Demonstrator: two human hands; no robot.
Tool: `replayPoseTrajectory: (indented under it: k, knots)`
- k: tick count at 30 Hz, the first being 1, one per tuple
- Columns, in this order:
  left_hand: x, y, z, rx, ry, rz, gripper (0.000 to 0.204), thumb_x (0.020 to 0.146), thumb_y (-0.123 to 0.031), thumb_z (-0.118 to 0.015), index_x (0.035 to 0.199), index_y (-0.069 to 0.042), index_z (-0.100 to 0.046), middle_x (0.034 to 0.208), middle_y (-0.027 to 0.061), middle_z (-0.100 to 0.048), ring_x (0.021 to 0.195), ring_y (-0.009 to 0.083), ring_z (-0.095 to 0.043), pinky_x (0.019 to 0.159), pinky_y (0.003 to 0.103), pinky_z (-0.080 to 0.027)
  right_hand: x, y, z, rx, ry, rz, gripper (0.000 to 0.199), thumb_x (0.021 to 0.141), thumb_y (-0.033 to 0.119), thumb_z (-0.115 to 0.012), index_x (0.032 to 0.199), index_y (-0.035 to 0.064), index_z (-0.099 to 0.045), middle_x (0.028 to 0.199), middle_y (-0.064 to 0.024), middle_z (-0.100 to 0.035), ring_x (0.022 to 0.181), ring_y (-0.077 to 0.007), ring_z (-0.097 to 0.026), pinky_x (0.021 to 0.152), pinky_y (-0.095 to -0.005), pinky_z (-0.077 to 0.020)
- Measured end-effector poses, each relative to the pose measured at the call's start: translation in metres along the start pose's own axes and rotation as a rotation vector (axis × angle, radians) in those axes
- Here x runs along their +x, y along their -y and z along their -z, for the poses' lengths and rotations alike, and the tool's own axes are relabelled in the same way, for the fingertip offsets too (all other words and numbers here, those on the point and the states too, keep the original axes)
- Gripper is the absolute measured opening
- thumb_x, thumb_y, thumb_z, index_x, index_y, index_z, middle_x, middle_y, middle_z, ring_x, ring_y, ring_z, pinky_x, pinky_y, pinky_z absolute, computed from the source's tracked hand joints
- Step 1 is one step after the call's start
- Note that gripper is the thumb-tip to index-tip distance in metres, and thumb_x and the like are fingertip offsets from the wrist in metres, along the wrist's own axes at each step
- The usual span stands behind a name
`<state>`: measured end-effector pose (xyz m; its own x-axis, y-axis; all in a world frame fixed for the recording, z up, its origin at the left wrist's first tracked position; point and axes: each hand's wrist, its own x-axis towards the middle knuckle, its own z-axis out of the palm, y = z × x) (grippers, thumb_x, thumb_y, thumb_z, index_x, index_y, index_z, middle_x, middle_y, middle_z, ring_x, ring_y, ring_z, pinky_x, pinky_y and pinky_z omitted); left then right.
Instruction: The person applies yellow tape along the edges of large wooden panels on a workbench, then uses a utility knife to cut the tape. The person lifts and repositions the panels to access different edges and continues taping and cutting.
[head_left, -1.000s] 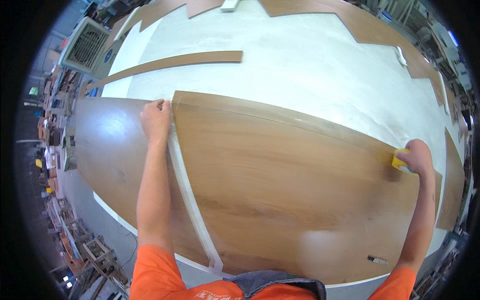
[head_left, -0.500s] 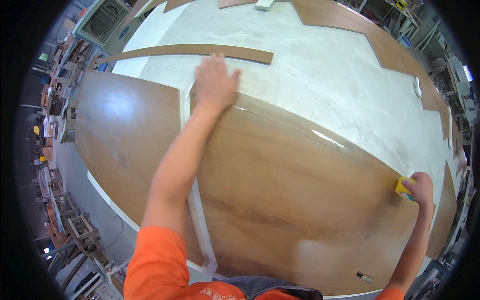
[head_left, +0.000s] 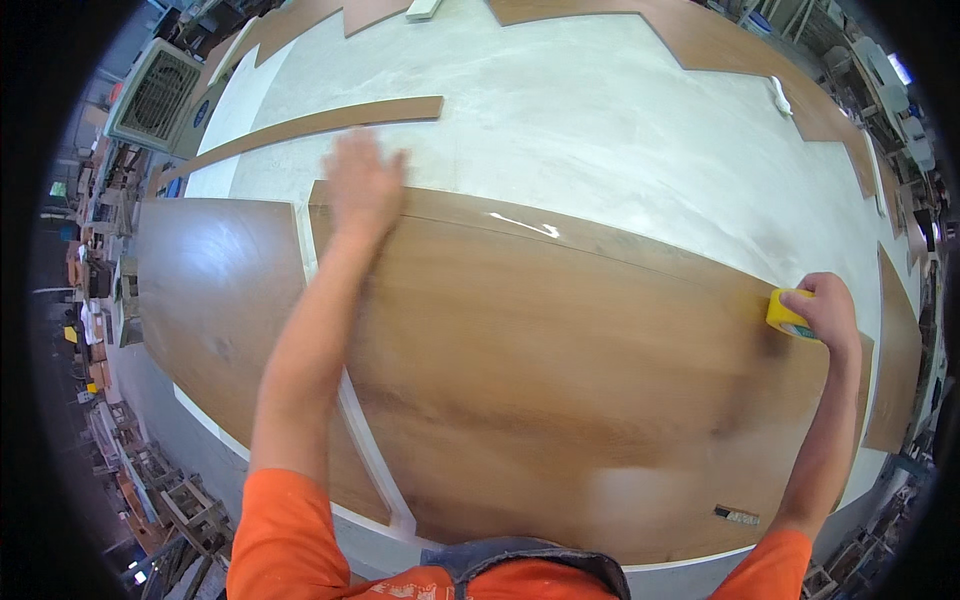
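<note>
Workshop: wood panels (head_left: 560, 380) on a big worktable (head_left: 600, 130).

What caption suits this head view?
Left hand flat on a big brown board; right hand holds a yellow tape roll.

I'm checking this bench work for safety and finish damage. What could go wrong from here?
1. The left hand is at the brown panel's far edge with the arm stretched out; leaning that far could push the panel across the white tabletop.
2. The right hand holds a yellow block at the panel's right end; it might slip off.

Orange short sleeves (head_left: 290, 530), bare forearms (dark apron bib)
</note>
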<state>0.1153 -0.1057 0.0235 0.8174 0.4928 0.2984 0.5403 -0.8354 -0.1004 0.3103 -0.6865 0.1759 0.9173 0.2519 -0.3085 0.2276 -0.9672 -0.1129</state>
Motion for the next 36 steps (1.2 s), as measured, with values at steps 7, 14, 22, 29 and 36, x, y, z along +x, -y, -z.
replayPoseTrajectory:
  k: [7, 14, 22, 29, 36]
  knots:
    - [-0.040, -0.203, 0.048, -0.308, 0.101, -0.183, 0.071, 0.107, -0.050, -0.042, 0.154, 0.003, -0.039, 0.164, 0.0210, -0.035, 0.155, 0.0385, -0.024, 0.126, 0.056, -0.014, -0.002, -0.021, 0.004, 0.167, 0.022, 0.031, 0.038, 0.075, 0.032, -0.075, 0.076, -0.0052, -0.072, 0.065, -0.0147, -0.063, 0.060, -0.0214, -0.061, 0.061, -0.0376, -0.0492]
    - [-0.045, -0.232, 0.054, -0.337, 0.134, -0.159, 0.069, 0.107, -0.048, -0.043, 0.153, 0.002, -0.040, 0.162, 0.0208, -0.037, 0.154, 0.0388, -0.025, 0.126, 0.056, -0.014, -0.010, -0.071, 0.002, 0.460, 0.025, 0.022, 0.035, 0.079, 0.030, -0.076, 0.082, -0.0048, -0.074, 0.067, -0.0071, -0.062, 0.063, -0.0149, -0.058, 0.058, -0.0325, -0.0470]
    - [-0.044, -0.234, 0.059, -0.214, 0.143, -0.068, 0.068, 0.106, -0.051, -0.043, 0.150, 0.001, -0.044, 0.160, 0.0202, -0.041, 0.152, 0.0392, -0.030, 0.123, 0.058, -0.021, -0.005, -0.095, -0.001, 0.568, 0.028, 0.134, 0.037, 0.082, 0.033, -0.078, 0.083, -0.0044, -0.074, 0.068, -0.0059, -0.063, 0.063, -0.0136, -0.057, 0.058, -0.0315, -0.0464]
    - [-0.054, -0.267, 0.070, -0.152, 0.169, 0.128, 0.070, 0.105, -0.055, -0.042, 0.147, 0.001, -0.047, 0.159, 0.0197, -0.041, 0.150, 0.0378, -0.033, 0.122, 0.059, -0.022, -0.006, -0.111, -0.004, 0.735, 0.079, 0.196, 0.039, 0.084, 0.035, -0.078, 0.085, -0.0035, -0.075, 0.071, -0.0056, -0.065, 0.065, -0.0129, -0.057, 0.061, -0.0306, -0.0470]
    - [-0.073, -0.303, 0.068, -0.167, 0.101, 0.183, 0.071, 0.105, -0.054, -0.041, 0.151, 0.000, -0.045, 0.161, 0.0200, -0.040, 0.150, 0.0367, -0.032, 0.123, 0.058, -0.022, 0.004, -0.146, -0.015, 0.798, 0.190, 0.268, 0.031, 0.088, 0.032, -0.074, 0.084, 0.0015, -0.072, 0.072, -0.0012, -0.062, 0.068, -0.0089, -0.053, 0.064, -0.0272, -0.0442]
